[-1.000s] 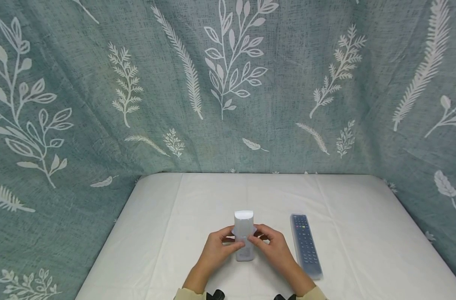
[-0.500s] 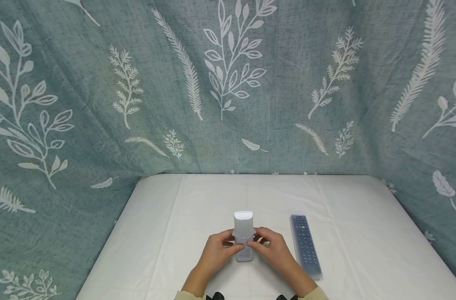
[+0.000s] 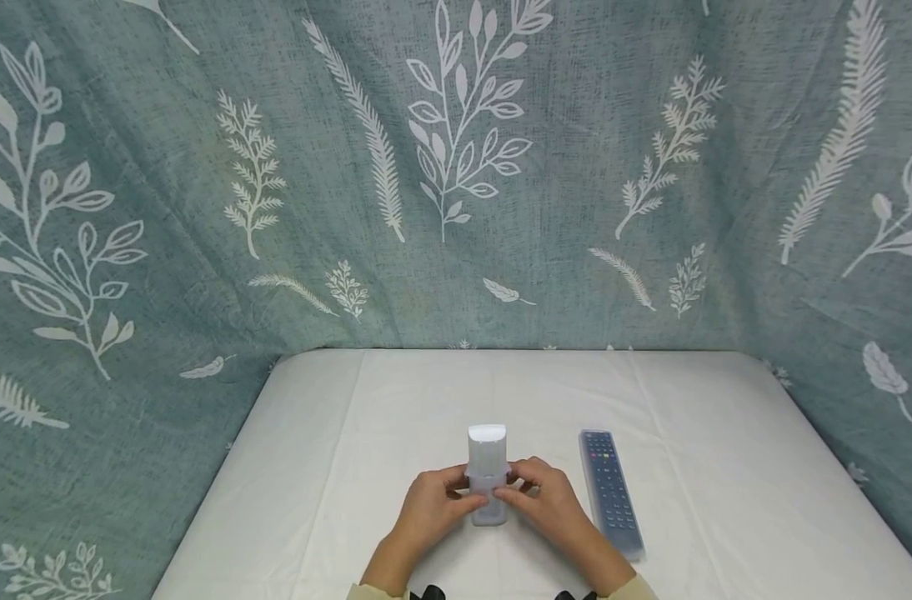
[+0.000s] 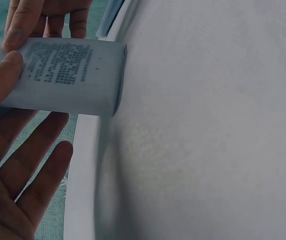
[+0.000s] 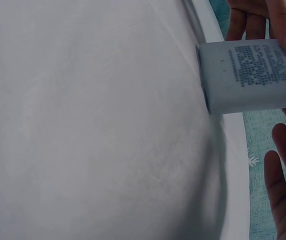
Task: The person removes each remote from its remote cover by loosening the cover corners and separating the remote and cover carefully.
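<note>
white remote (image 3: 488, 471) mid-worktop (image 3: 696, 500), long axis pointing away | left hand (image 3: 429, 508) and right hand (image 3: 549, 500) level, fingers pinching its near half from both sides

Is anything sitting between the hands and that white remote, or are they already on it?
Nothing visible is in the way. The left hand and the right hand both pinch the white remote from either side. The dark remote lies apart on the white table, to the right.

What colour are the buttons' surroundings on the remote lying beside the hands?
Dark grey-black, on the remote; the head view shows it best.
</note>
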### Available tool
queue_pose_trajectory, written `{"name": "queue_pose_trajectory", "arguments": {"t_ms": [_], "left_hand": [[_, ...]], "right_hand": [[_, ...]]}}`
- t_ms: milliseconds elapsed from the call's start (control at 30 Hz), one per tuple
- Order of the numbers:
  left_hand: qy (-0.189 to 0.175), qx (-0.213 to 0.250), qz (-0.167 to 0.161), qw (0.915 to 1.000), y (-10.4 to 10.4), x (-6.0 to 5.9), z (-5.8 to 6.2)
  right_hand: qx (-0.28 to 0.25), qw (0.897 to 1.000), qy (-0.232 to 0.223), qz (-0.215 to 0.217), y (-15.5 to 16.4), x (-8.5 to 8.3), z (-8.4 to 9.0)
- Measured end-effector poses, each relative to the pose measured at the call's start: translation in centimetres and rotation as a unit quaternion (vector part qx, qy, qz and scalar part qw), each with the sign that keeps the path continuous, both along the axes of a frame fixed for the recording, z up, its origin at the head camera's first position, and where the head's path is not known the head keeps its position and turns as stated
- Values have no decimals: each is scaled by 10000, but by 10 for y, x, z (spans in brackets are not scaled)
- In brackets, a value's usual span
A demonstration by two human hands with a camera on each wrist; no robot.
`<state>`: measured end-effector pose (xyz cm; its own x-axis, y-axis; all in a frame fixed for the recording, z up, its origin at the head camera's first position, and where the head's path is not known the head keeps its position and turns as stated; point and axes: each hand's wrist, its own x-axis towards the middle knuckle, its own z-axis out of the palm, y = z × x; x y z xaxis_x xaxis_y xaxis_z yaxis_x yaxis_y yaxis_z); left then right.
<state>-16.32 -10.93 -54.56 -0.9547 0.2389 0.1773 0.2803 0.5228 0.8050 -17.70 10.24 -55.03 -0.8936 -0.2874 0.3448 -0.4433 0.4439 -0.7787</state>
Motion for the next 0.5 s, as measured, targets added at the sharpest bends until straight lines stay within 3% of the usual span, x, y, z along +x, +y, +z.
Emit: {"name": "queue_pose_trajectory", "arguments": {"t_ms": [333, 500], "left_hand": [[-196, -230, -133, 9995, -4, 3, -8], [-82, -305, -193, 9993, -3, 3, -11]], "right_hand": [[387, 9989, -270, -32, 1, 3, -9], [527, 9981, -305, -25, 4, 3, -12]]}}
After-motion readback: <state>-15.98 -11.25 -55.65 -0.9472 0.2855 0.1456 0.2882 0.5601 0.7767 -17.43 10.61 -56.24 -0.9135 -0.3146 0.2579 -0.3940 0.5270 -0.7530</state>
